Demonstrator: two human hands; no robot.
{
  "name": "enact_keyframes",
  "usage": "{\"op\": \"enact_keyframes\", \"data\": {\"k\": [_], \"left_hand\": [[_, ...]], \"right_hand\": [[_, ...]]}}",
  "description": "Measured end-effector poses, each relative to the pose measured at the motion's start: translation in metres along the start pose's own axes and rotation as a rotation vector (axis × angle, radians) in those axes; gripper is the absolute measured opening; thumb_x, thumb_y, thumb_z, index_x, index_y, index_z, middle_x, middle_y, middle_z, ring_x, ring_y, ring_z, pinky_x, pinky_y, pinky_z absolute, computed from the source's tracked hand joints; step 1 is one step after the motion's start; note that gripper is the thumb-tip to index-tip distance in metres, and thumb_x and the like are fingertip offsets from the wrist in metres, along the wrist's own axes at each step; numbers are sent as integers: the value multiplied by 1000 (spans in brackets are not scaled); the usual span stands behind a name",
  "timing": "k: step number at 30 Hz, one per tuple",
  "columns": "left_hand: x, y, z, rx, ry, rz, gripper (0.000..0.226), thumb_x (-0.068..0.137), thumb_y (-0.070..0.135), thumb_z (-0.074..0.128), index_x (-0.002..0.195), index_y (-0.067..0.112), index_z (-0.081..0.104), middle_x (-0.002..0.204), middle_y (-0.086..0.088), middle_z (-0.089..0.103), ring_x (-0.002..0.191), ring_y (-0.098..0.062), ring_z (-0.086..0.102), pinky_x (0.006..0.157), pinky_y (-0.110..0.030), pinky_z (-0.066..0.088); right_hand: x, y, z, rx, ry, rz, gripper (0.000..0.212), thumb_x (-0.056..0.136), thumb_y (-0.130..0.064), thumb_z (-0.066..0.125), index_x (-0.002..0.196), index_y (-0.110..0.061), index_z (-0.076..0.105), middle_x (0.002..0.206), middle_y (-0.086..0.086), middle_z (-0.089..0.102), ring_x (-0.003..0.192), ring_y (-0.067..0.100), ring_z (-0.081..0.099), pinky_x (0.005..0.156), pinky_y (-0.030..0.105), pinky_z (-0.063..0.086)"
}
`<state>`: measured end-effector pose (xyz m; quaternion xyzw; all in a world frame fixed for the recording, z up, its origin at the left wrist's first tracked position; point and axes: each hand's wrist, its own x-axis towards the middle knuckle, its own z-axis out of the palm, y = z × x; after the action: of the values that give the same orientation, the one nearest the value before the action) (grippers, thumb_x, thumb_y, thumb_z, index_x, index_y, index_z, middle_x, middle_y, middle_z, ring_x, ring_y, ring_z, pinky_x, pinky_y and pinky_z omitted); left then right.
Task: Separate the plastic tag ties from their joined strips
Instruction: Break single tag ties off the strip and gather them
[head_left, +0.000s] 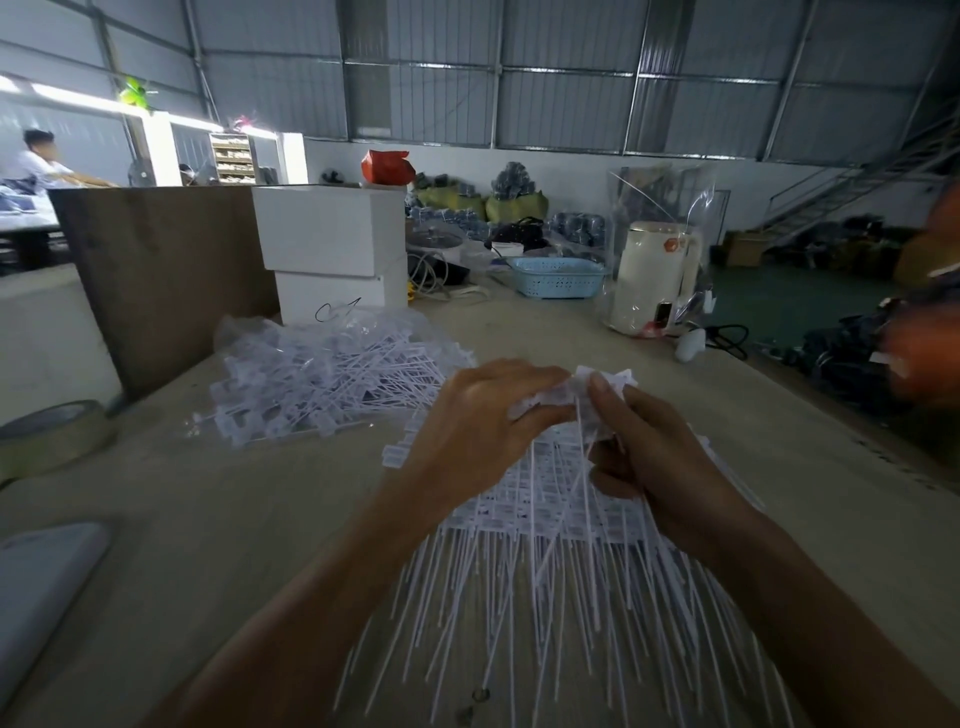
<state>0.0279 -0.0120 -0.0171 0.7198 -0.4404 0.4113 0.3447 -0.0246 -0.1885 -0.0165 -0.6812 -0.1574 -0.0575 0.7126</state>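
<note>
- Joined strips (550, 509): a white fan of tag ties on the table (218, 509), directly beneath both hands; heads bunched at 12 o'clock, tails splaying toward 6 o'clock, so the long axis runs away from the person.
- Left hand (478, 415): at 10 o'clock of the bundle, fingers curled onto the clustered heads, gripping them.
- Right hand (644, 441): at 2 o'clock, thumb and fingers pinching the same cluster from the opposite side; the hands nearly touch, equally near the work.
- Separated ties (332, 379): loose heap at 10 o'clock, well apart from the hands.
- Judgement: the next pull likely runs across the heads.
</note>
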Motion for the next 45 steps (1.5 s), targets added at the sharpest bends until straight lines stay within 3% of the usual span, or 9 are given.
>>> {"op": "enact_keyframes", "data": {"k": [5, 10, 16, 21, 30, 34, 38, 42, 45], "left_hand": [[-4, 0, 4, 149, -77, 44, 33, 83, 17, 76, 113, 3, 72, 100, -10, 73, 89, -26, 68, 69, -42, 57], [0, 1, -6, 110, -125, 74, 41, 91, 4, 67, 131, -1, 59, 125, -14, 65, 112, -25, 62, 96, -35, 52], [-5, -7, -10, 349, -112, 166, 31, 94, 3, 60, 124, -2, 64, 116, -16, 69, 99, -27, 68, 83, -42, 59], [-5, -10, -3, 5, -98, -12, 20, 94, -5, 55, 106, 1, 71, 85, -6, 72, 72, -15, 67, 67, -31, 57], [12, 2, -12, -638, 122, -455, 24, 102, 20, 51, 95, 8, 71, 73, -6, 68, 59, -18, 61, 54, -27, 51], [12, 5, -11, -157, 86, -199, 24, 101, 14, 49, 112, 12, 71, 82, 0, 64, 63, -2, 53, 59, -16, 47], [-7, 11, 4, 469, -183, 155, 43, 86, 4, 53, 127, 7, 64, 94, -10, 60, 83, -18, 50, 55, -25, 43], [-10, 5, -1, 471, -265, 155, 35, 84, 4, 65, 119, 6, 60, 103, -7, 53, 93, -17, 42, 63, -28, 47], [-13, -5, -9, 120, -373, -66, 36, 98, 13, 56, 132, 4, 55, 108, 0, 49, 96, -12, 42, 80, -24, 44]], "right_hand": [[-2, 2, 0, -140, 30, -29, 21, 95, -28, 63, 104, -10, 69, 57, 4, 31, 45, 11, 24, 41, 22, 29], [-2, -6, -13, 28, 40, 22, 26, 92, -28, 63, 99, -4, 72, 71, 13, 30, 55, 17, 19, 40, 21, 26], [-3, -5, -10, 101, -58, 43, 22, 91, -32, 61, 83, -13, 68, 69, 18, 18, 57, 20, 10, 38, 19, 28], [-3, -4, -11, -160, 8, -125, 28, 96, -32, 56, 108, -9, 65, 61, 13, 25, 44, 14, 23, 41, 23, 29], [4, -8, -23, -169, 223, -125, 35, 91, -46, 56, 98, -12, 61, 63, 8, 32, 50, 18, 28, 46, 29, 30], [3, -10, -28, 41, 227, -11, 29, 91, -42, 57, 101, -24, 76, 97, 4, 69, 82, 19, 71, 69, 29, 59], [3, -2, -6, 350, 4, 102, 42, 101, -32, 53, 124, 2, 60, 122, 23, 67, 111, 37, 67, 82, 41, 59], [7, 4, 10, 237, 116, 148, 41, 97, -36, 55, 120, -4, 64, 111, 15, 73, 94, 27, 73, 66, 30, 59], [13, 5, 21, 99, 116, 81, 34, 90, -41, 57, 105, -12, 66, 84, 5, 71, 68, 13, 65, 54, 23, 50]]}}
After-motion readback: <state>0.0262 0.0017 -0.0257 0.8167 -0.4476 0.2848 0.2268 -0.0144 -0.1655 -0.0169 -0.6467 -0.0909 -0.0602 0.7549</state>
